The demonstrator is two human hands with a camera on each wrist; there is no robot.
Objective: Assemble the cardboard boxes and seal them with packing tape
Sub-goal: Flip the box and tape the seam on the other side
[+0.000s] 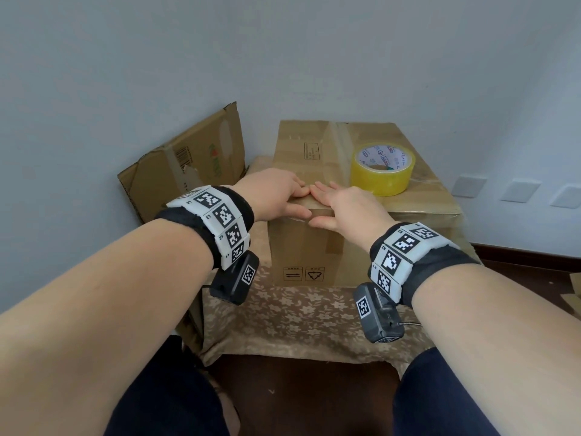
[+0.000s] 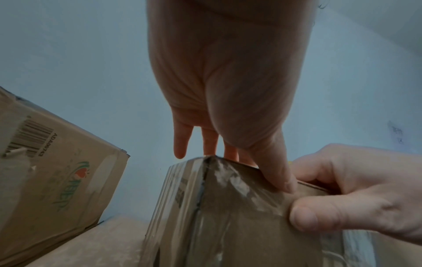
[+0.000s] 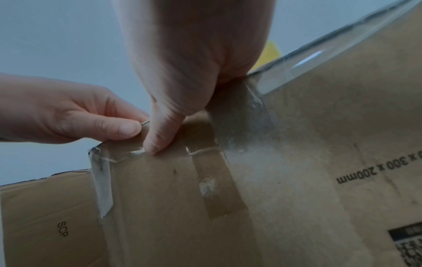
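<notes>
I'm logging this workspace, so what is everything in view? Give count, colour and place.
Box: one, brown, closed, standing on the table.
Flattened box: one, brown, leaning on the wall, left of the table.
Tape roll: one, yellow, lying on the box's top, right side.
Table: one, under a beige flowered cloth, against the wall.
Wall plates: three, pale, low on the right wall.
Left hand: fingers flat on the box's top, thumb on its front.
Right hand: the same, fingertips meeting the left's.

Tape roll atop box
</notes>
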